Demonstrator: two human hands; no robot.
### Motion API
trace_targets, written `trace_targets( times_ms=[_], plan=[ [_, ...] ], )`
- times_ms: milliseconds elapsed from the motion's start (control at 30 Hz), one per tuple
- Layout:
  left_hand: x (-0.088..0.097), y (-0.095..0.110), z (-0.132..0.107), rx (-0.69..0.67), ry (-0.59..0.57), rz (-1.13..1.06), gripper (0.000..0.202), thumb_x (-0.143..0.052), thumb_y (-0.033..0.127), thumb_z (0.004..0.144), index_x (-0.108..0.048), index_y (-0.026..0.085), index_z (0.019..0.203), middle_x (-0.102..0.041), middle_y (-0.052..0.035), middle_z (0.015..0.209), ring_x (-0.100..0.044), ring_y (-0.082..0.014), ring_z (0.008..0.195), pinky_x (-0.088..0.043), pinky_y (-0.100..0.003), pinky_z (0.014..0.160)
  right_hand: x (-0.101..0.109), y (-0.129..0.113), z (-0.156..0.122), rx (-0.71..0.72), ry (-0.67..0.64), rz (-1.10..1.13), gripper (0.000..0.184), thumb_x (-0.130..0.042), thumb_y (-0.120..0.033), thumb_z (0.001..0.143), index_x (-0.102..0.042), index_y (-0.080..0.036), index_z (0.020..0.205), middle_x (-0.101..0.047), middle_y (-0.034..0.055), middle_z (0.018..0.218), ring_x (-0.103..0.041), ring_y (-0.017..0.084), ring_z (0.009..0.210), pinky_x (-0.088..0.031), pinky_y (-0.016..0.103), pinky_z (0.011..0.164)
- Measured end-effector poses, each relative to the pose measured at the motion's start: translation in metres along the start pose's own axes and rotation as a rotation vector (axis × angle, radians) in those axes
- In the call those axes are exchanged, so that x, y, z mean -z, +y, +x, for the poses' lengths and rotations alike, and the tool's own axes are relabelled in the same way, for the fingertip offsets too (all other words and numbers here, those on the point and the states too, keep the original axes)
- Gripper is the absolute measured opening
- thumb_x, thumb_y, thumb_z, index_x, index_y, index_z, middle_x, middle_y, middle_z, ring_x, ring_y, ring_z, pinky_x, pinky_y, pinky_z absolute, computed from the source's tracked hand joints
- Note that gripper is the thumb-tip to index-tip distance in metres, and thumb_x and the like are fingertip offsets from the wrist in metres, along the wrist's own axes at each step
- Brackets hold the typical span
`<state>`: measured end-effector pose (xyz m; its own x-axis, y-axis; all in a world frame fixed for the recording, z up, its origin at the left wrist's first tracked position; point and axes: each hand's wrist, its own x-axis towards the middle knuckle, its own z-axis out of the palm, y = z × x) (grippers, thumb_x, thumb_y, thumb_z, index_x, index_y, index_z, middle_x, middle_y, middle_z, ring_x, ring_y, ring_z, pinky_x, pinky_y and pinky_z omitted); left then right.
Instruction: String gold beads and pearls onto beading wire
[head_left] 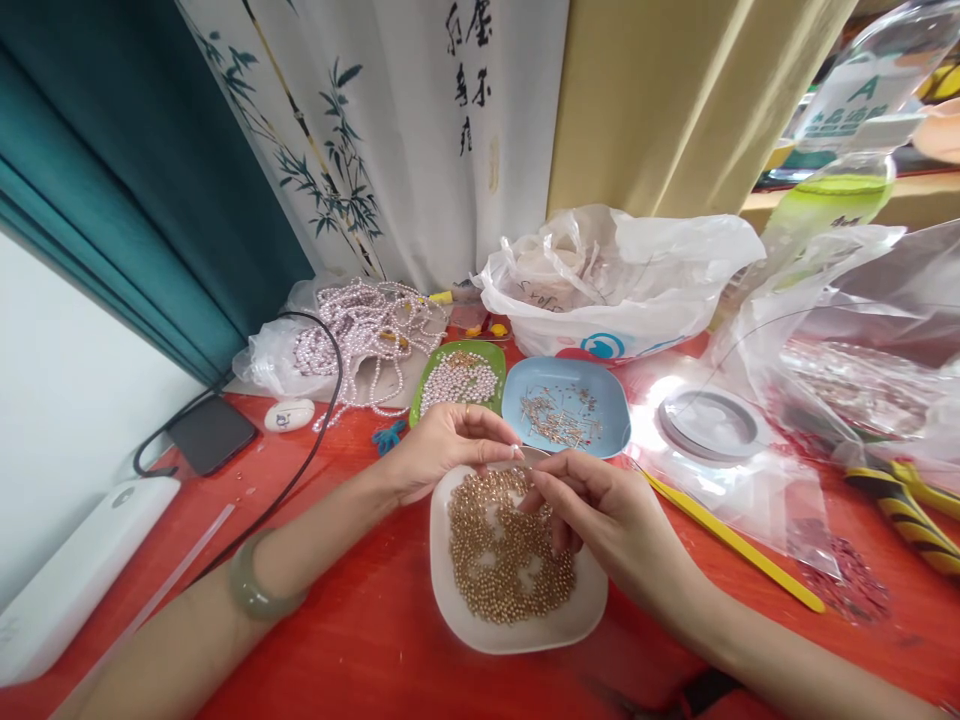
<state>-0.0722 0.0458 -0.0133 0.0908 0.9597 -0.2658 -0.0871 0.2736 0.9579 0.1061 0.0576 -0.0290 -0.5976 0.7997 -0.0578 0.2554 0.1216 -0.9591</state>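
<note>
My left hand (454, 450), with a green bangle on its wrist, is closed in a pinch at the far rim of a white dish (517, 640). A tiny pale thing, perhaps a bead, shows at its fingertips. My right hand (592, 500) is also pinched, its fingertips close to the left ones; what it grips is too small to tell. Beneath both hands, gold beads (510, 560) fill the white dish. Just behind, a blue dish (611, 400) holds thin metal pins (559, 415), and a green dish (487, 352) holds pale pink pearl beads (459, 383).
Strands of pearl beads (360, 320) lie at the back left, near a phone (212, 433) and black cable (330, 350). A yellow tweezer-like tool (739, 545), a spool (709, 422), pliers (896, 505) and plastic bags (622, 260) are on the right and behind.
</note>
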Motion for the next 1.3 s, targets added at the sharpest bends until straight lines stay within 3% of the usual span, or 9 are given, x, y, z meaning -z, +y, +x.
trace_targets(
  times_ms=[233, 467, 600, 967, 1300],
  plan=[
    [0.001, -0.001, 0.000, -0.009, -0.007, 0.038, 0.014, -0.071, 0.018, 0.057, -0.064, 0.012, 0.068, -0.061, -0.0001, 0.060, -0.049, -0.0052, 0.049, -0.036, -0.020, 0.049, 0.000, -0.001, 0.001, 0.002, 0.001, 0.000, 0.021, -0.043, -0.030, 0.082, -0.054, -0.017, 0.069, -0.054, -0.0027, 0.048, -0.050, 0.008, 0.040, -0.041, 0.021, 0.041],
    [0.000, 0.004, -0.003, -0.128, -0.010, 0.250, 0.011, -0.069, 0.019, 0.060, -0.065, 0.013, 0.069, -0.061, -0.0002, 0.064, -0.051, -0.0081, 0.058, -0.040, -0.022, 0.058, 0.000, 0.000, 0.002, 0.018, -0.009, -0.001, 0.019, -0.042, -0.029, 0.082, -0.053, -0.018, 0.072, -0.061, 0.0009, 0.063, -0.050, 0.007, 0.042, -0.042, 0.020, 0.042],
    [-0.001, 0.006, -0.004, -0.156, -0.005, 0.304, 0.011, -0.068, 0.020, 0.062, -0.065, 0.013, 0.070, -0.062, -0.0010, 0.067, -0.054, -0.0095, 0.063, -0.042, -0.023, 0.062, 0.000, 0.001, 0.002, 0.034, -0.023, -0.015, 0.021, -0.041, -0.029, 0.084, -0.053, -0.017, 0.071, -0.058, -0.0005, 0.058, -0.050, 0.007, 0.042, -0.042, 0.020, 0.042],
    [-0.006, 0.006, -0.007, -0.156, -0.007, 0.385, 0.011, -0.067, 0.021, 0.063, -0.065, 0.013, 0.070, -0.062, -0.0014, 0.067, -0.054, -0.0097, 0.063, -0.042, -0.021, 0.060, 0.000, 0.003, 0.002, 0.047, -0.038, 0.001, 0.020, -0.042, -0.027, 0.084, -0.054, -0.017, 0.072, -0.058, -0.0009, 0.059, -0.051, 0.007, 0.043, -0.042, 0.020, 0.042],
    [0.000, 0.011, -0.007, -0.228, 0.027, 0.423, 0.011, -0.064, 0.022, 0.067, -0.069, 0.015, 0.074, -0.067, -0.0034, 0.075, -0.058, -0.0124, 0.071, -0.044, -0.023, 0.066, -0.001, 0.006, 0.005, 0.032, -0.028, 0.062, 0.012, -0.044, -0.025, 0.082, -0.053, -0.018, 0.086, -0.062, 0.0008, 0.065, -0.053, 0.009, 0.047, -0.045, 0.022, 0.046]
  ],
)
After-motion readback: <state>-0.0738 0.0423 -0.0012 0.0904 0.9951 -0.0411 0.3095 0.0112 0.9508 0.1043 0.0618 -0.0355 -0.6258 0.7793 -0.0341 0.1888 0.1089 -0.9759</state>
